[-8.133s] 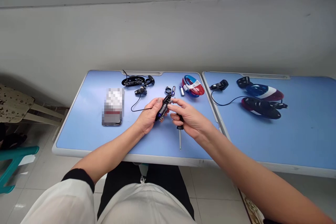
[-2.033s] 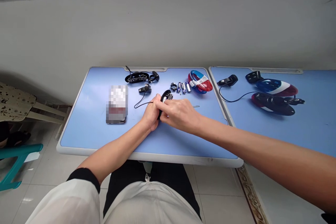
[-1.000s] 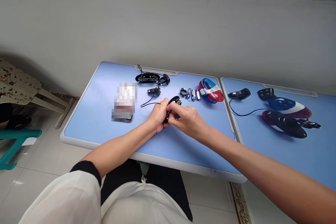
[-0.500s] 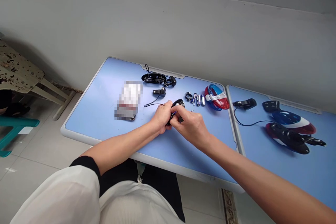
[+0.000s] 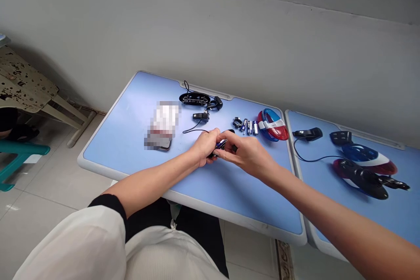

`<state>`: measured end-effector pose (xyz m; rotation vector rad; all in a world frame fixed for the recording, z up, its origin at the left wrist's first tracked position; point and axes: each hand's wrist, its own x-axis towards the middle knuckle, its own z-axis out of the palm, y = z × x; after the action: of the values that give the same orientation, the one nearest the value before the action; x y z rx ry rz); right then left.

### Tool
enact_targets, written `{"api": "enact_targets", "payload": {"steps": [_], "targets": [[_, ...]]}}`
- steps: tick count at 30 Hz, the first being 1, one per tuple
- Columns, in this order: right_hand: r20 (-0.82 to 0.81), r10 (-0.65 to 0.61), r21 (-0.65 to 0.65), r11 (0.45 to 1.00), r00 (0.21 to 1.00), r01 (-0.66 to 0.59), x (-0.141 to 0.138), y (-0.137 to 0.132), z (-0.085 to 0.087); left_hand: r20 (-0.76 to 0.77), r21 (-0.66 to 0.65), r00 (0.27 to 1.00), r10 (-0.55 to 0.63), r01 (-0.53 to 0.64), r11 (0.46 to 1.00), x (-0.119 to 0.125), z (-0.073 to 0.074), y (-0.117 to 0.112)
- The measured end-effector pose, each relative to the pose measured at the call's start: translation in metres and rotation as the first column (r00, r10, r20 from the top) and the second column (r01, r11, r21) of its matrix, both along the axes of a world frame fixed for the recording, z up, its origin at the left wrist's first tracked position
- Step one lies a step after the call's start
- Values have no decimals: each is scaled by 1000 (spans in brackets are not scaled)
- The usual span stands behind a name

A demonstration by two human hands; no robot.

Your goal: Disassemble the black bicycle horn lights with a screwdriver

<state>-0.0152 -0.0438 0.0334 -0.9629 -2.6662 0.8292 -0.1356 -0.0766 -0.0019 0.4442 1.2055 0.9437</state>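
Observation:
My left hand [image 5: 206, 146] is closed around a small black battery housing [image 5: 212, 155], held just above the blue table. A blue and silver battery [image 5: 221, 143] shows inside it, between my hands. My right hand [image 5: 246, 151] bends over the housing's right side, thumb and fingers closed on it; its fingertips are partly hidden. From the left hand a thin black cable [image 5: 192, 131] runs to a black push-button switch [image 5: 201, 116]. Beyond the right hand lie several loose batteries [image 5: 250, 127], a black ring clamp [image 5: 236, 122] and a red, white and blue shell [image 5: 272, 124].
Another open black housing [image 5: 195, 99] and a clamp switch [image 5: 215, 103] lie at the table's back edge. A blurred-out phone-like object [image 5: 162, 127] is at left. On the adjoining right table [image 5: 331, 210] sit a cabled switch [image 5: 307, 134] and two red-and-blue units [image 5: 369, 155]. A green stool [image 5: 24, 151] stands left.
My right hand has shifted slightly right and its fingers have opened out a little from their tight pinch, exposing the battery. The left hand keeps its hold. The view has shifted slightly.

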Motion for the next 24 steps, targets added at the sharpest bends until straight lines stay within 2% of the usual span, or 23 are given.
{"api": "enact_targets", "payload": {"steps": [4, 8, 17, 21, 24], "targets": [[5, 35, -34, 999, 999, -35, 0, 6, 10, -38, 50, 997, -74, 76, 996, -1, 1, -1], [26, 52, -64, 997, 998, -50, 1, 8, 12, -78, 46, 992, -98, 102, 994, 0, 2, -2], [-40, -75, -45, 996, 996, 73, -2, 3, 6, -78, 15, 992, -96, 98, 995, -1, 2, 0], [-75, -132, -84, 988, 988, 126, -1, 0, 5, -57, 5, 995, -87, 88, 996, -2, 1, 1], [-88, -131, -125, 985, 987, 120, 1, 1, 3, -36, 6, 996, -86, 86, 996, -2, 1, 1]]}}
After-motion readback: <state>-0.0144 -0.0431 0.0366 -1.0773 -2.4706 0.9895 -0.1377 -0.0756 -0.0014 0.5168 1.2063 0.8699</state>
